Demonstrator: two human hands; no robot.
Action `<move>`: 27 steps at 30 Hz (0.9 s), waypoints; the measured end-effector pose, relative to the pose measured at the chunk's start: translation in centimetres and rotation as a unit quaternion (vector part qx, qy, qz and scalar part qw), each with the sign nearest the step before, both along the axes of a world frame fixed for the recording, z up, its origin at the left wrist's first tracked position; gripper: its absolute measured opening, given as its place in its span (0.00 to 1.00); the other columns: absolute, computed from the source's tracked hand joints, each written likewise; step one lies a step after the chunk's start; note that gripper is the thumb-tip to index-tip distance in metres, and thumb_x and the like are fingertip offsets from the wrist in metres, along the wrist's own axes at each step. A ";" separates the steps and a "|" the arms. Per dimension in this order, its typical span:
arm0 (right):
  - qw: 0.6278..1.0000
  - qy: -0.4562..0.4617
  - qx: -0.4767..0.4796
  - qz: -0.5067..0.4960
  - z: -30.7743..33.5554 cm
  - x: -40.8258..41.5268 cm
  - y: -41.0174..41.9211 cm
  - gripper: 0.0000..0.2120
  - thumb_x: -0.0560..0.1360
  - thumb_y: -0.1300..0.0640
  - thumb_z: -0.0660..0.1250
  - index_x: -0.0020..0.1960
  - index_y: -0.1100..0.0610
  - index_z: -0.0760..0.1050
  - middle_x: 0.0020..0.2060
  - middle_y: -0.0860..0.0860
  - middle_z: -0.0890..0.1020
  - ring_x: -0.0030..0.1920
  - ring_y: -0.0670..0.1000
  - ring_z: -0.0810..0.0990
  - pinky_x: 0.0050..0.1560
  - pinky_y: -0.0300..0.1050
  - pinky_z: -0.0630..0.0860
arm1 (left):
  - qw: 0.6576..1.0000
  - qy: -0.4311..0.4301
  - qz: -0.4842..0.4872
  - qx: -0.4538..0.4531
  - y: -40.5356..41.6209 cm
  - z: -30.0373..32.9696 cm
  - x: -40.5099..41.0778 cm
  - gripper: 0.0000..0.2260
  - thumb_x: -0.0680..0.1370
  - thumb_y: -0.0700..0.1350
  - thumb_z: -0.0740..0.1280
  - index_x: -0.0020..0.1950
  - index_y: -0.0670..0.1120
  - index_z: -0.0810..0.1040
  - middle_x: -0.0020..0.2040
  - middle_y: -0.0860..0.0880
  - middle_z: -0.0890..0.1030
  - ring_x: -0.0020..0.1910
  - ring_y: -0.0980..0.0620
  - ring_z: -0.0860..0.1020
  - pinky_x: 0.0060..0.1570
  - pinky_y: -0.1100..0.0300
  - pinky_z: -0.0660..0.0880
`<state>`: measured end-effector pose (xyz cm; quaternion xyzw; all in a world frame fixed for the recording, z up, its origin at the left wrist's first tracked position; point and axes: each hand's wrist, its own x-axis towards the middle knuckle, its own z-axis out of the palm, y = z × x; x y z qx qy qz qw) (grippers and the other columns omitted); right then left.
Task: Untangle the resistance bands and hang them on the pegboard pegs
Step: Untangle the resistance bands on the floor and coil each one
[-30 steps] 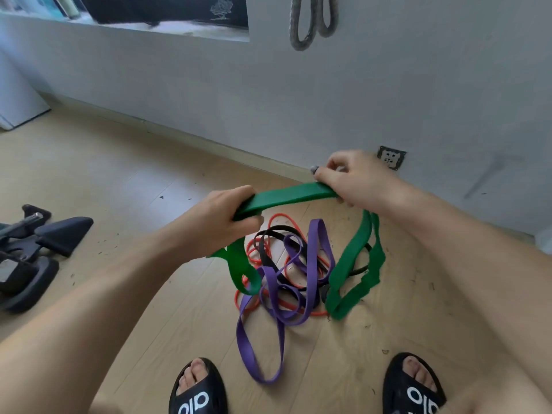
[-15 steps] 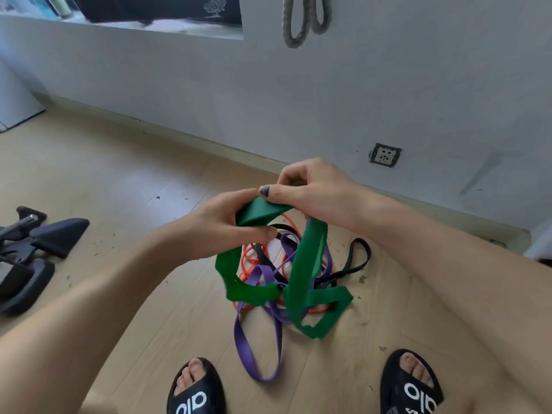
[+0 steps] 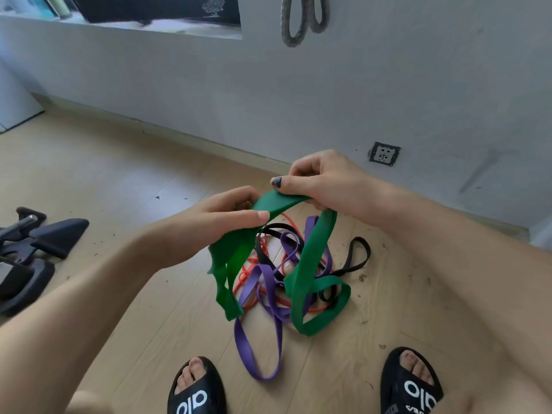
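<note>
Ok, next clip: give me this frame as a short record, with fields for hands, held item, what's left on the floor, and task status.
left hand: grips the green band
right hand: pinches the same band
green band: lifted at the top, its loops hanging down over the pile
floor pile: purple band, black band and red band, tangled together
wall: grey rope loops hanging, power outlet
status: no coloured band hung yet; pegboard not in view
</note>
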<state>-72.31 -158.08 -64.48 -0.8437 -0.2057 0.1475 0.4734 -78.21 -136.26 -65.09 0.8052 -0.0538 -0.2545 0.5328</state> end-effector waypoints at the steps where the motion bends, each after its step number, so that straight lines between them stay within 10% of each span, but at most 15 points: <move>1: 1.000 0.003 0.003 0.004 0.0 -0.1 0.1 0.17 0.78 0.45 0.71 0.41 0.58 0.81 0.27 0.46 0.74 0.26 0.41 0.70 0.29 0.35 0.68 | 1.000 -0.002 -0.010 -0.003 0.1 -0.1 0.0 0.16 0.75 0.53 0.71 0.58 0.45 0.77 0.42 0.53 0.81 0.43 0.54 0.81 0.43 0.60 0.78; 12: 1.000 -0.004 0.000 0.003 0.4 -0.2 0.1 0.17 0.78 0.46 0.72 0.42 0.60 0.81 0.29 0.50 0.75 0.26 0.43 0.70 0.28 0.33 0.66 | 0.980 -0.170 0.003 0.106 -0.6 0.1 0.3 0.07 0.77 0.51 0.73 0.41 0.55 0.78 0.30 0.50 0.76 0.29 0.56 0.73 0.29 0.63 0.69; 18: 1.000 -0.003 -0.002 -0.005 0.6 -0.3 -0.3 0.17 0.78 0.46 0.72 0.42 0.60 0.82 0.28 0.49 0.74 0.26 0.44 0.69 0.27 0.34 0.66 | 0.993 -0.112 0.006 0.023 -0.8 -0.2 -0.1 0.10 0.75 0.52 0.73 0.45 0.46 0.79 0.35 0.45 0.82 0.33 0.48 0.79 0.36 0.53 0.76; 27: 1.000 0.001 0.010 -0.019 0.7 0.1 -0.9 0.16 0.78 0.46 0.71 0.41 0.59 0.81 0.27 0.49 0.72 0.27 0.45 0.68 0.29 0.36 0.64 | 0.994 -0.103 -0.002 0.034 -0.9 -0.1 0.1 0.16 0.77 0.60 0.67 0.47 0.47 0.78 0.34 0.50 0.80 0.30 0.56 0.76 0.31 0.67 0.71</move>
